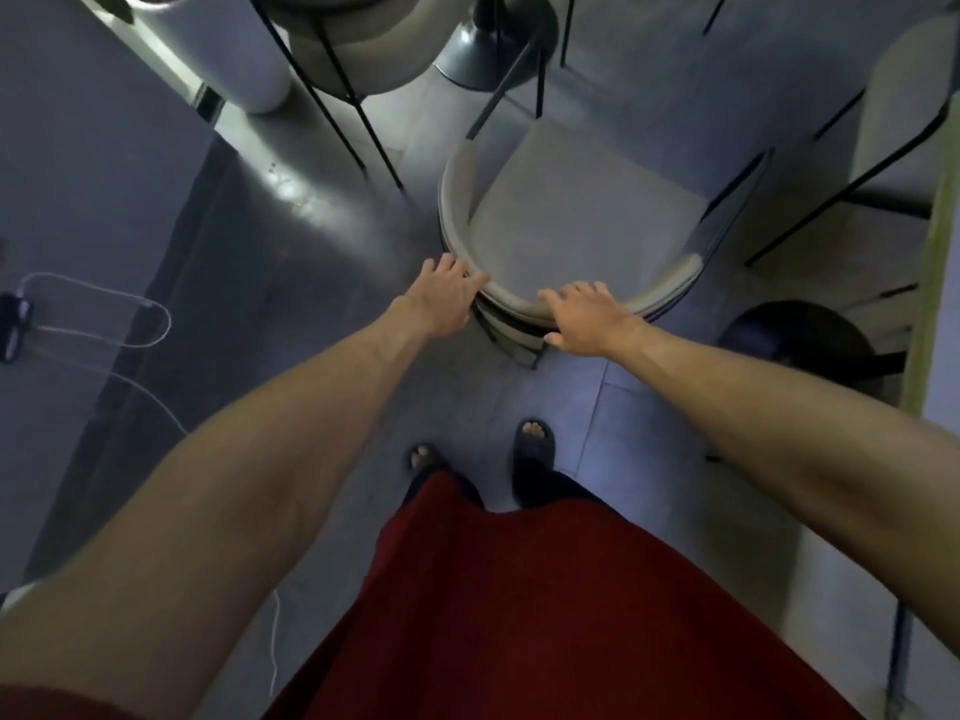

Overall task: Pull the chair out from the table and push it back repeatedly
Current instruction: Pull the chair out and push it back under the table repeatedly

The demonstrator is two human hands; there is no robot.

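Head view: the left hand (447, 298) and right hand (582, 317) are both gripping the curved back rail of the cream chair (571, 215), with fingers curling over its top edge. The chair is standing just ahead of the person, its whole seat showing, near a dark table base (493, 44). Good practice here is likely pulling evenly with both hands and keeping the legs sliding flat, not tipping or twisting

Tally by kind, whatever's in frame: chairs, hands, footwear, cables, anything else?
Chairs: 3 (held chair, top chair, right chair)
Hands: 2 (left hand, right hand, both on the held chair's backrest)
Slippers: 2 (left slipper, right slipper)
White cable: 1
Dark pedestal base: 1
Total: 9
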